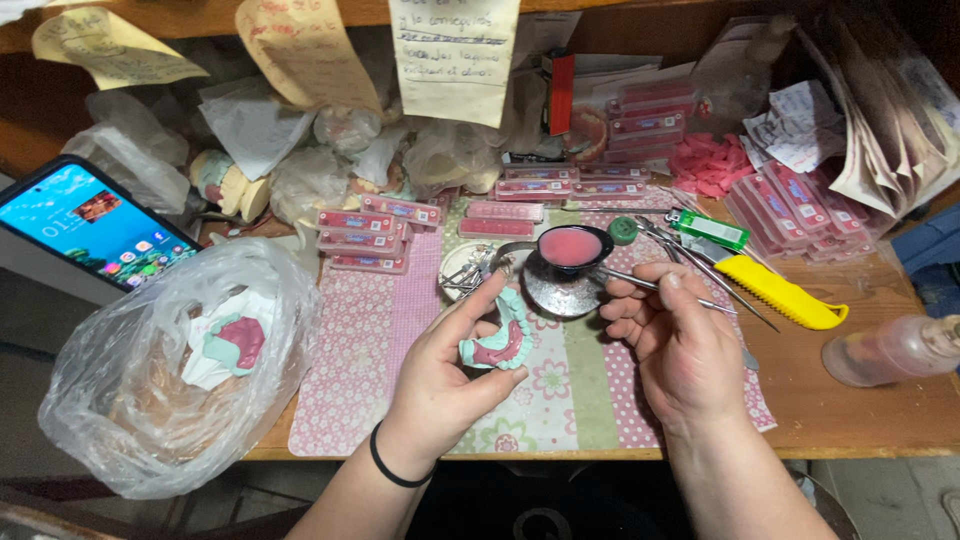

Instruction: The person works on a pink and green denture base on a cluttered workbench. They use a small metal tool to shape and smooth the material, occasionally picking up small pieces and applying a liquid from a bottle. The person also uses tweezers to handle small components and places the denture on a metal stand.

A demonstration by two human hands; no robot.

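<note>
My left hand (440, 375) holds a teal dental cast with pink wax gums (500, 345) between thumb and fingers, over a flowered mat (370, 330). My right hand (680, 345) pinches a thin metal instrument (625, 283) whose tip reaches into a small black ladle of pink wax (570, 247). The ladle sits above a round metal dish (560, 292). A black band circles my left wrist.
A clear plastic bag (175, 365) with another cast lies at left, a lit phone (85, 225) behind it. Pink tooth cards (365, 232) are stacked at the back. A yellow utility knife (780, 292), green lighter (710, 230) and plastic bottle (895, 350) lie right.
</note>
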